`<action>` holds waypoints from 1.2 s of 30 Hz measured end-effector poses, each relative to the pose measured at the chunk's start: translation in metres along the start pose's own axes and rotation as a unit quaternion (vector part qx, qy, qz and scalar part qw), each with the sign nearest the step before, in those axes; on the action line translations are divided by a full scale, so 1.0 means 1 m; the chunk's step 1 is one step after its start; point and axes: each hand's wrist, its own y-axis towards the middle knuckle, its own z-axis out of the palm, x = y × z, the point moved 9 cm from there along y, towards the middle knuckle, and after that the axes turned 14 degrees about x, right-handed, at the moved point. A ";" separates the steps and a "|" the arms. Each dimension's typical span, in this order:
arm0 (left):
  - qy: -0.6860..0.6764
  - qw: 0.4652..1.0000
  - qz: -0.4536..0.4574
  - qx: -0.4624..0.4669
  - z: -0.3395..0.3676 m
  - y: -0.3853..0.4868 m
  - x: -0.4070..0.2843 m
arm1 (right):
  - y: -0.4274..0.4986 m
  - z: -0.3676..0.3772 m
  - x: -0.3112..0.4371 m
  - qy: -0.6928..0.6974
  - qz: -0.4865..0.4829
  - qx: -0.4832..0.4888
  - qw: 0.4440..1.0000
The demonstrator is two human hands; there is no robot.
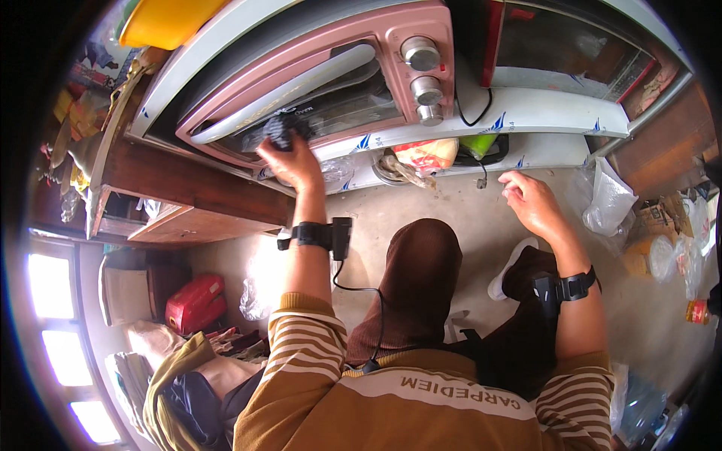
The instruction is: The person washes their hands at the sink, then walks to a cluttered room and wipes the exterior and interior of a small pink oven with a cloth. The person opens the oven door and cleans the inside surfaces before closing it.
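Note:
My left hand (296,166) holds a dark, crumpled cloth (279,132) against the lower left of the glass door of a pink toaster oven (389,25). The oven has a long pale handle (287,93) across its door and several silver knobs on its right side. My right hand (524,194) is held above the floor, right of a cable's plug, with its fingers curled and nothing seen in it. Whether its fingers are fully closed is hard to tell.
The oven stands on a metal shelf (564,113) beside a dark glass-fronted appliance (564,45). Bags and a cable lie on the lower shelf. Left is a wooden cabinet (225,208); a red case (194,301) lies below it. Plastic bags (609,197) are at right.

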 end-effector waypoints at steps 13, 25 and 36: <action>-0.083 0.989 0.017 0.118 0.020 -0.002 -0.027 | 0.011 0.021 0.006 0.000 0.001 0.051 0.999; 0.009 0.999 -0.033 0.043 -0.079 0.086 0.082 | 0.021 0.038 0.010 -0.053 0.007 0.081 0.995; 0.087 0.966 -0.173 0.170 -0.027 0.026 0.142 | 0.025 0.046 0.011 -0.072 0.032 0.113 0.990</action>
